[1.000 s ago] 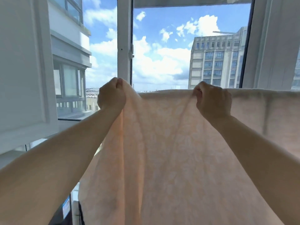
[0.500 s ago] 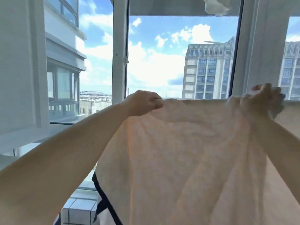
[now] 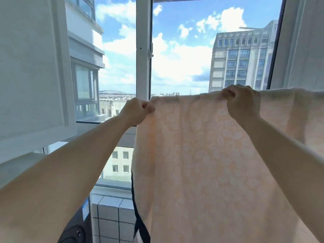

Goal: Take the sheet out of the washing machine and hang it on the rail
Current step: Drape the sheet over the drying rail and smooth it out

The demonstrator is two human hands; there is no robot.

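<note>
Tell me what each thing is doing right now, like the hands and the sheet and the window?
Left hand: raised, pinching the sheet's top left corner.
Right hand: raised, gripping the sheet's top edge.
Sheet: peach, patterned, spread out and hanging down from its top edge.
Rail: hidden, cannot tell.
Window: white frame; open or closed, cannot tell.
Washing machine: dark, low at left, only partly in view.

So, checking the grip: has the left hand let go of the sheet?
No, the left hand pinches the peach sheet at its top edge.
</note>
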